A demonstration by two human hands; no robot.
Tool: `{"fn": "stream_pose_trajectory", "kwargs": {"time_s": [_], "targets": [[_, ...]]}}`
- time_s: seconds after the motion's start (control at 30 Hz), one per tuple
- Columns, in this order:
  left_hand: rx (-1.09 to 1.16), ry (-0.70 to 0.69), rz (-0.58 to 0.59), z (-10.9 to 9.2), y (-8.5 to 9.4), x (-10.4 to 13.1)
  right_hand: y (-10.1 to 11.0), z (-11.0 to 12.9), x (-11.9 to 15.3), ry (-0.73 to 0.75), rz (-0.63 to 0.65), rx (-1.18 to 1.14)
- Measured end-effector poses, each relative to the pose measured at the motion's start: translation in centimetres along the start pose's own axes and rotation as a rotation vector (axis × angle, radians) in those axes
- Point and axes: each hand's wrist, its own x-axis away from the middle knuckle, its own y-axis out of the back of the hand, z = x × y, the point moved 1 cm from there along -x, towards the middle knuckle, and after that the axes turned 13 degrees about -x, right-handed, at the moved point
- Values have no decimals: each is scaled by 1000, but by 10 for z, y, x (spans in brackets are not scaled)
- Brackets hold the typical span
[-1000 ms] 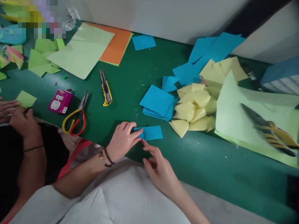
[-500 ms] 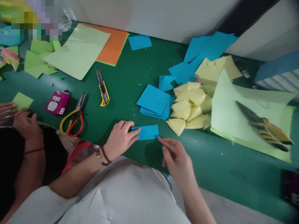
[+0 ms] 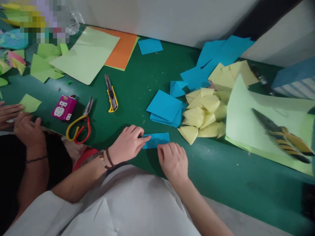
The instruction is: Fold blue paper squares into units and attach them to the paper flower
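A folded strip of blue paper (image 3: pixel 161 137) lies flat at the table's near edge. My left hand (image 3: pixel 128 142) presses on its left end, thumb and bent fingers holding it down. At the paper's lower edge, toward the right, my right hand (image 3: pixel 173 160) has its fingers curled in, with the fingertips touching the paper; they are partly hidden behind the hand. Just beyond lies a stack of blue paper squares (image 3: pixel 165 106), beside a pile of folded pale-yellow paper pieces (image 3: pixel 203 113).
Left of me are scissors (image 3: pixel 82 123), a yellow box cutter (image 3: pixel 112 95) and a purple socket adapter (image 3: pixel 64 108). Another person's hands (image 3: pixel 27 127) work on green paper (image 3: pixel 31 102). Black-and-yellow scissors (image 3: pixel 283 134) lie on pale green sheets (image 3: pixel 242 114) at right.
My right hand has moved left along the paper's lower edge, and its fingers have curled in from a stretched pose. My left hand stays on the paper's left end.
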Motion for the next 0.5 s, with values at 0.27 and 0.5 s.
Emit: {"fn": "stream_pose_trajectory", "kwargs": {"time_s": [0.27, 0.5], "targets": [[5, 5, 13, -1, -1, 0, -23, 35, -3, 77, 55, -152], [8, 0, -3, 1, -3, 1, 6, 33, 18, -176, 116, -585]]}}
